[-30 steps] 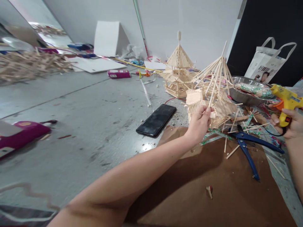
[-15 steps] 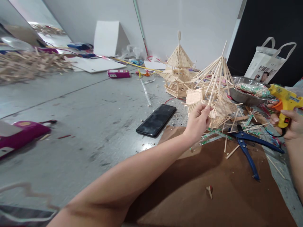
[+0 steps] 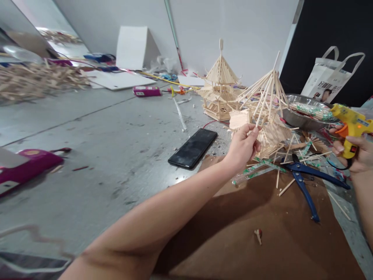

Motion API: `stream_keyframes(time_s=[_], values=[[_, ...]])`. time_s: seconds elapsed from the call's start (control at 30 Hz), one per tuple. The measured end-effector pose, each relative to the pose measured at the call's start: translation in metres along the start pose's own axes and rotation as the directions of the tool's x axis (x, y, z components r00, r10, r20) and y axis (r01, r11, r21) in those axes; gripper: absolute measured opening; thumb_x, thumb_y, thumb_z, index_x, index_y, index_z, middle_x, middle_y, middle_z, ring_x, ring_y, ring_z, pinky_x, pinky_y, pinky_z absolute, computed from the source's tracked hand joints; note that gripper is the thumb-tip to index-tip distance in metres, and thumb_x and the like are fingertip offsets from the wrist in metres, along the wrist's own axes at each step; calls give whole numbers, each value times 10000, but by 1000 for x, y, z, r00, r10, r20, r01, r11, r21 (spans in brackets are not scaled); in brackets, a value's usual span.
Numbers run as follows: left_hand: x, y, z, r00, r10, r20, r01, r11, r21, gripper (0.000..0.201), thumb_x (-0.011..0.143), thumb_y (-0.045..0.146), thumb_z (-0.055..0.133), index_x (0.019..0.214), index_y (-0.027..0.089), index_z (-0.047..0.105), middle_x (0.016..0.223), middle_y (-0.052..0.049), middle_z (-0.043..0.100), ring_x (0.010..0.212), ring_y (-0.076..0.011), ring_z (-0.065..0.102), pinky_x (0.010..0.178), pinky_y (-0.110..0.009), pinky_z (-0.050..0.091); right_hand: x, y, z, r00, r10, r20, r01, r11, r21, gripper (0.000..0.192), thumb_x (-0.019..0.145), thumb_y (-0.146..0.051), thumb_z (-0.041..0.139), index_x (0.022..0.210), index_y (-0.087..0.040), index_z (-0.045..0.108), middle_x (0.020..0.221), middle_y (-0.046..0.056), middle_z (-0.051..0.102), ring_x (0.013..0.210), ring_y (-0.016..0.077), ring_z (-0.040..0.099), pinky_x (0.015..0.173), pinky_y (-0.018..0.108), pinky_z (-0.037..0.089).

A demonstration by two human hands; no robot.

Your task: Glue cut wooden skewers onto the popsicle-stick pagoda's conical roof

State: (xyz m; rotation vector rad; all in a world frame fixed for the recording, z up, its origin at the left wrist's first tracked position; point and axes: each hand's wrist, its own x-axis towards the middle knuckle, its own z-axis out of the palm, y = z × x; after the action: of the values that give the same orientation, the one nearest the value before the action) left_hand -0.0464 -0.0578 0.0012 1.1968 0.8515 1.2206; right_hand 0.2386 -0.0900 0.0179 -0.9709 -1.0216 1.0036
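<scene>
Pinching the lower end of a thin wooden stick [image 3: 260, 115] between thumb and fingers, my left hand [image 3: 242, 146] is closed at the near side of the spoked roof frame [image 3: 273, 82]. The frame rises over the unfinished stick model [image 3: 276, 133], right of centre; the stick slants up into its spokes, though I cannot tell whether its top is fixed. A fingertip grip at the low end seems chosen to steady the stick while leaving the upper joints uncovered.

My right hand [image 3: 361, 155] is wrapped around the handle of a yellow glue gun [image 3: 352, 118], fingers near the orange trigger. I hold it off to the right, nozzle pointing left and well apart from the model, probably so the hot tip touches nothing.

The brown sheet [image 3: 227, 241] lies on the near side, likely to shield the grey surface [image 3: 116, 128] from drips. The blue-handled cutter [image 3: 305, 194] rests open at its right, within easy reach, beside loose sticks [image 3: 287, 187]. Left of my hand, the phone [image 3: 192, 149] lies flat. Just beyond the model, a completed-looking pagoda [image 3: 220, 93] stands upright, perhaps as a reference.
</scene>
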Motion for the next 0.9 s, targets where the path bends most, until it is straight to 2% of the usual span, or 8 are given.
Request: stream_keyframes(time_s=[0.2,0.37,0.57,0.9], values=[[1,-3,-1,1000,-3,26,2,1000,6,142,879,248,351,864,168,467,406,77,481,231,-27,294,268,-139,190,-1,0,-1,1000,-17,19,17,1000,-2,250,619,-150,536,847,-247,576,867,22,656,399,85,433,287,218,289],[2,-3,-3,1000,-3,29,3,1000,-2,156,881,251,347,864,162,474,424,60,515,233,-30,314,272,-144,203,-1,0,-2,1000,-8,30,8,1000,15,254,624,-149,538,857,-245,574,801,19,652,400,91,436,298,223,311],[3,-4,-5,999,-2,50,2,1000,-7,180,873,311,388,866,159,485,432,53,530,231,-26,327,278,-142,194,-2,0,0,999,-6,42,5,1000,24,261,624,-151,544,863,-253,574,839,12,655,398,94,439,270,217,280],[1,-4,-3,996,-26,89,29,999,-27,162,878,277,354,868,163,469,420,55,518,230,-37,331,273,-142,181,-6,-5,8,997,-41,68,39,999,24,209,625,-165,547,819,-233,583,830,32,651,399,92,431,250,209,259]])
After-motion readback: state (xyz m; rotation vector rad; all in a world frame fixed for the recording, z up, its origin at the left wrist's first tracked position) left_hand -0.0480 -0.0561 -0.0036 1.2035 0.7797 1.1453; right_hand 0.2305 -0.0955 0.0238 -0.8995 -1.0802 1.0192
